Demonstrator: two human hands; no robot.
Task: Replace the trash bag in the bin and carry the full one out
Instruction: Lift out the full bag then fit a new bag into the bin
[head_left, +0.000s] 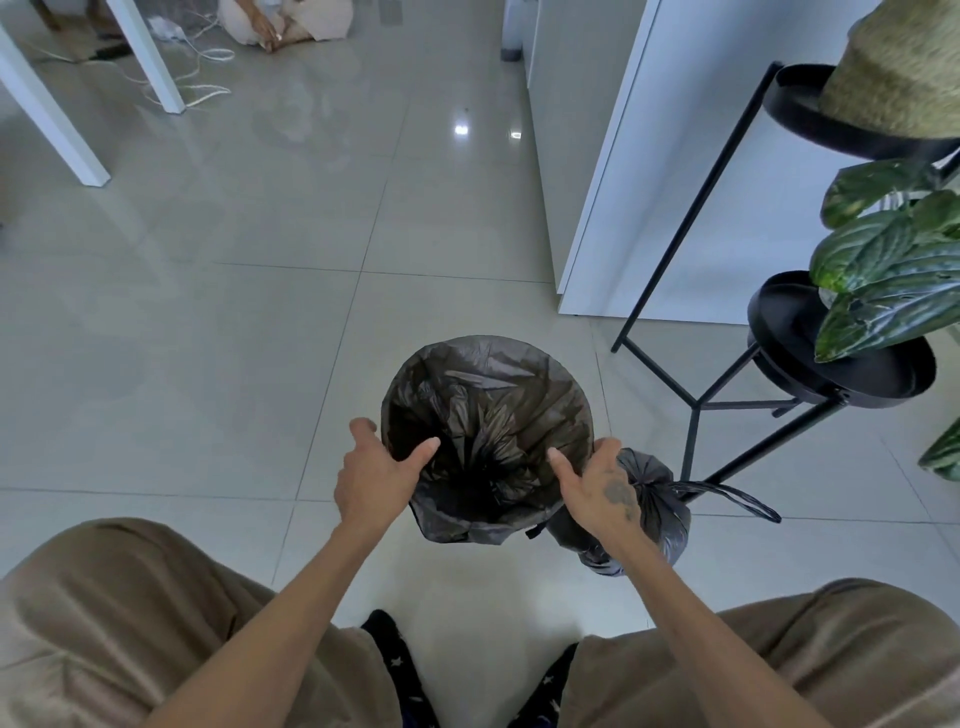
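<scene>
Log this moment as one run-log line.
left hand: grips bin rim | right hand: grips bin rim | black liner: folded over rim | tied full bag: on floor beside bin, not carried out

The bin (519, 347) stands mid-floor (234, 322) with a trash bag (498, 415) inside it, folded over its rim. The left hand (374, 478) holds the near-left rim and the right hand (597, 486) the near-right rim, thumbs inside. A tied full bag (657, 512) sits just right of the bin, touching it. Farther right is a plant stand (696, 410), with a plant (883, 270) between its trays and a basket (904, 78) on the upper tray. A cabinet (613, 182) stands behind the stand. Table legs (150, 57) are at the far left.
</scene>
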